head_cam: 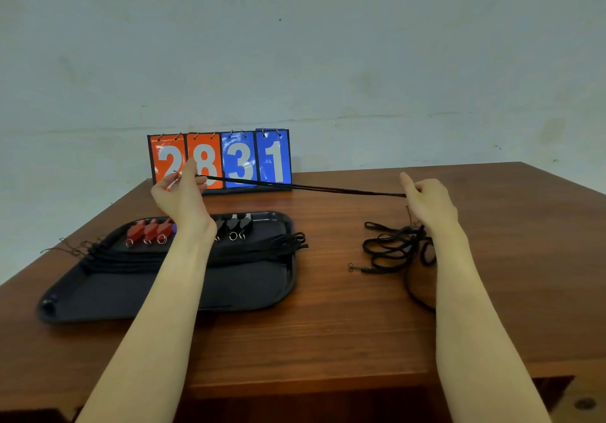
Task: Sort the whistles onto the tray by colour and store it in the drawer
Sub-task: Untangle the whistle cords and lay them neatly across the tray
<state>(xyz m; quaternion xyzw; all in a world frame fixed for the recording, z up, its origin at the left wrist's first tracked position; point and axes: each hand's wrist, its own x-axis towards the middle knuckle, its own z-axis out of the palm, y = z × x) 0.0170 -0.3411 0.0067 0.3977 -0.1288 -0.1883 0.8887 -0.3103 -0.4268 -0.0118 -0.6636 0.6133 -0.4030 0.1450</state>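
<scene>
A black tray (pixel 249 294) lies on the left of the wooden table. Three red whistles (pixel 149 230) stand in a row at its back left, and black whistles (pixel 233 224) at its back right. A bit of blue (pixel 174 228) shows beside my left wrist. Black lanyards (pixel 262 247) lie stretched across the tray. My left hand (pixel 180 193) pinches one end of a black lanyard (pixel 301 187) above the tray. My right hand (pixel 426 198) pinches its other end, and the cord runs taut between them.
A flip scoreboard (pixel 219 160) reading 2831 stands at the table's back edge against the wall. A tangle of loose black lanyards (pixel 390 248) lies on the table (pixel 344 324) under my right wrist. Thin brown cords (pixel 70 247) trail off the tray's left side.
</scene>
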